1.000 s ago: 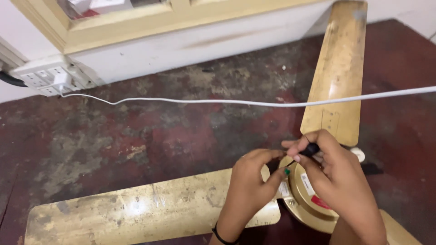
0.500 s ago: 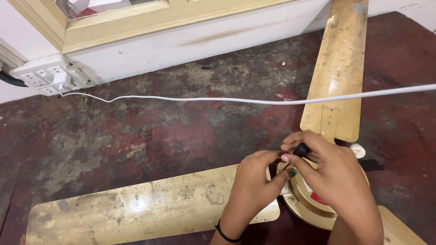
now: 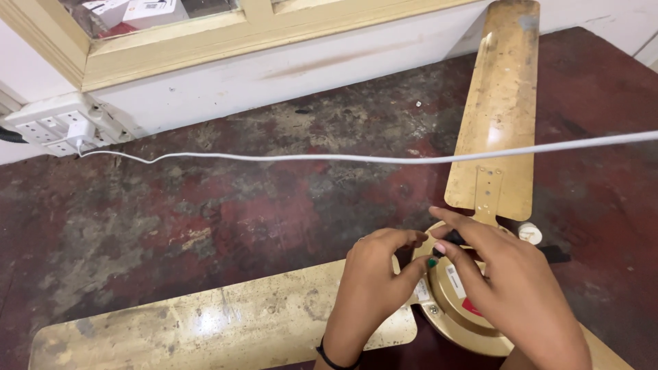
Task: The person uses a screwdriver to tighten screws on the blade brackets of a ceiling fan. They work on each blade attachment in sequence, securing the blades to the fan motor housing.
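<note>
A gold ceiling fan lies on the worn red floor, its round hub (image 3: 458, 312) under my hands. One blade (image 3: 499, 103) points away to the wall, another blade (image 3: 212, 329) runs to the lower left. My left hand (image 3: 375, 284) pinches something small at the hub's edge, near a small green part (image 3: 432, 262). My right hand (image 3: 510, 288) rests over the hub, fingers round a thin black tool (image 3: 454, 238). What the fingertips grip is partly hidden.
A white cable (image 3: 356, 158) stretches across the floor from a white socket strip (image 3: 55, 123) on the left wall. A small white cap (image 3: 530, 233) lies beside the hub. A pale wooden cabinet frame (image 3: 226, 38) with glass stands along the wall.
Both hands stayed over the fan hub with only small finger shifts. The view has drifted slightly, nothing else moved.
</note>
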